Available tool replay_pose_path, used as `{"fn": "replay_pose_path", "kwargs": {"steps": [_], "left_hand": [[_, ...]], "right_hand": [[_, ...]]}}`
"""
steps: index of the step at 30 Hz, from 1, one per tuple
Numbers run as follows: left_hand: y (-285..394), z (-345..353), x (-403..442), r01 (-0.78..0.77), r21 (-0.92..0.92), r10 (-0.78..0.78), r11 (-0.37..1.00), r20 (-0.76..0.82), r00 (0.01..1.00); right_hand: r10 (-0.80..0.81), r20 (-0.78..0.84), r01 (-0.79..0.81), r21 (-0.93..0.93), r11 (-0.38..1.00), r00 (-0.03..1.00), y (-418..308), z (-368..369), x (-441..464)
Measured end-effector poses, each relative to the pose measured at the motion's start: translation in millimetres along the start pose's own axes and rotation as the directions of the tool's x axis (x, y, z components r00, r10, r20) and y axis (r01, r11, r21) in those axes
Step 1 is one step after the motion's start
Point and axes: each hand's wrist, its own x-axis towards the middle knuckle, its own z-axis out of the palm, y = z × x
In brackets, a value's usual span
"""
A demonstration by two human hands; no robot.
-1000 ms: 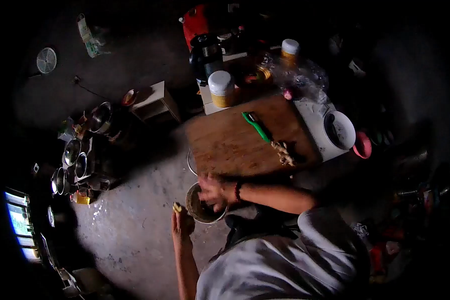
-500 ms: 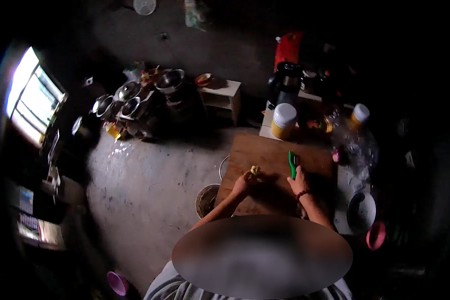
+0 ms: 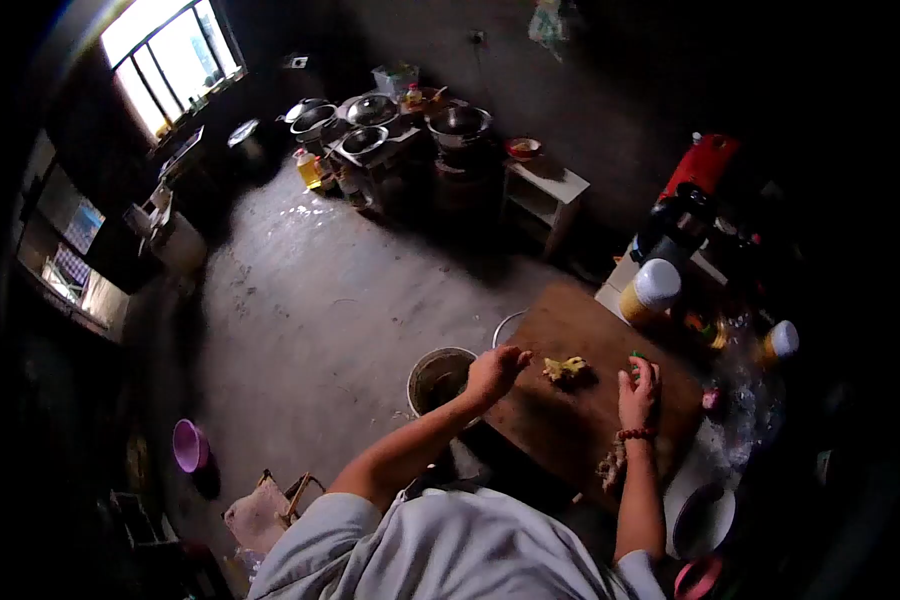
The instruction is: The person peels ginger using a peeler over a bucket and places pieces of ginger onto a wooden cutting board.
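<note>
A peeled yellow ginger piece lies on the brown wooden board. Just left of it, over the board's edge, is my left hand, its fingers bent; whether they press together is too small to tell, and no object shows in them. On the right part of the board my right hand is around the green-handled tool, mostly hidden under my fingers. Unpeeled ginger rests near the board's front edge, beside my right wrist with its red bead bracelet.
A bucket stands on the floor left of the board. White-lidded jars, a black flask and a plastic bag are at the right. A white bowl sits at the lower right. Pots stand at the back.
The view has swung round. From over the bucket, my right hand has moved onto the board and taken the green tool. My left hand has let go of the yellow ginger, now on the board.
</note>
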Motion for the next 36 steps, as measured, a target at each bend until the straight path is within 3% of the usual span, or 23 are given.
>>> {"fn": "replay_pose_path", "kwargs": {"steps": [1,2,3,5,6,9,11,12,13,15,17,19,20,21,23,24,25,26,27,32,34,35,36], "left_hand": [[-2.2,-17.0,-7.0,0.114,-0.047,-0.110,0.992,0.064,0.992],[-13.4,-25.6,-17.8,0.192,-0.082,-0.194,0.978,-0.020,0.981],[-65.5,-14.5,-23.8,0.016,-0.420,-0.066,0.907,-0.106,0.992],[-94.8,-42.8,-49.7,0.110,-0.699,-0.238,0.707,-0.087,0.967],[-90.0,-65.6,-64.2,0.158,-0.741,-0.319,0.652,-0.079,0.945],[-131.8,-119.0,-106.1,0.301,-0.745,-0.498,0.595,-0.048,0.866],[-201.0,-148.4,-130.4,0.476,-0.728,-0.572,0.494,0.141,0.808],[-233.0,-165.0,-143.6,0.469,-0.734,-0.572,0.492,0.134,0.809],[-263.0,-181.4,-156.9,0.498,-0.700,-0.596,0.512,0.128,0.792],[-299.7,-215.1,-174.2,0.521,-0.658,-0.608,0.544,0.118,0.785],[-310.7,-250.3,-196.4,0.339,-0.796,-0.671,0.501,-0.110,0.734],[-332.9,-285.1,-207.3,0.360,-0.790,-0.706,0.497,-0.125,0.698],[-370.9,-294.5,-224.5,0.289,-0.836,-0.703,0.467,-0.152,0.695],[-400.6,-303.9,-229.7,0.223,-0.869,-0.686,0.443,-0.168,0.708],[-422.2,-334.4,-239.1,0.330,-0.816,-0.714,0.475,-0.138,0.687],[-439.9,-346.4,-247.2,0.340,-0.808,-0.702,0.481,-0.123,0.701],[-454.9,-355.7,-246.0,0.344,-0.807,-0.693,0.481,-0.109,0.713],[-454.9,-362.6,-240.0,0.382,-0.781,-0.661,0.494,-0.052,0.749],[-446.9,-370.8,-239.0,0.426,-0.733,-0.684,0.530,-0.074,0.725],[-438.3,-367.7,-215.2,0.456,-0.658,-0.644,0.599,-0.058,0.763],[-447.6,-367.5,-199.4,0.424,-0.661,-0.587,0.619,-0.030,0.809],[-451.8,-365.9,-191.4,0.391,-0.669,-0.537,0.632,-0.014,0.843],[-452.5,-362.9,-184.1,0.397,-0.665,-0.536,0.633,-0.005,0.844]], "right_hand": [[0.080,0.095,-0.101,0.244,0.964,0.992,-22.2,4.2,2.5],[0.003,0.134,-0.029,0.188,0.982,0.991,-46.0,2.6,4.5],[-0.005,0.138,-0.022,0.194,0.981,0.990,-67.3,6.2,6.5],[0.010,0.317,-0.144,0.404,0.904,0.948,-103.1,20.0,5.1],[0.004,0.316,-0.138,0.402,0.905,0.949,-114.7,33.5,1.4],[-0.138,0.320,-0.050,0.516,0.855,0.937,-152.0,80.1,-6.6],[-0.506,0.219,0.447,0.268,0.853,0.834,-185.6,106.4,-4.6],[-0.547,0.293,0.494,0.238,0.836,0.784,-195.7,124.4,-6.3],[-0.552,0.293,0.499,0.240,0.833,0.781,-212.6,138.2,-8.4],[-0.429,0.218,0.288,0.478,0.830,0.877,-259.4,165.9,-10.3],[-0.393,0.129,0.303,0.440,0.845,0.910,-304.4,195.7,-13.4],[-0.446,-0.087,0.440,0.415,0.796,0.891,-331.1,235.7,-15.8],[-0.522,0.020,0.441,0.507,0.740,0.853,-334.9,257.3,-16.1],[-0.648,0.188,0.602,0.250,0.758,0.738,-339.0,279.9,-23.4],[-0.475,0.660,0.672,-0.062,0.737,0.582,-348.3,307.0,-42.1],[-0.241,0.849,0.609,-0.114,0.785,0.470,-350.1,313.6,-49.6],[-0.170,0.829,0.533,-0.173,0.828,0.533,-345.3,322.4,-52.7],[-0.276,0.825,0.333,0.114,0.936,0.494,-335.4,328.5,-54.2],[-0.404,0.772,0.110,0.405,0.908,0.490,-323.8,326.8,-56.4],[-0.142,0.564,0.098,0.107,0.989,0.813,-270.8,261.0,-71.4],[0.078,0.408,-0.134,0.110,0.985,0.909,-241.4,232.5,-87.1],[0.190,0.330,-0.284,0.265,0.922,0.925,-220.2,224.5,-95.5],[0.360,0.266,-0.425,0.248,0.871,0.894,-212.2,204.4,-103.0]]}}
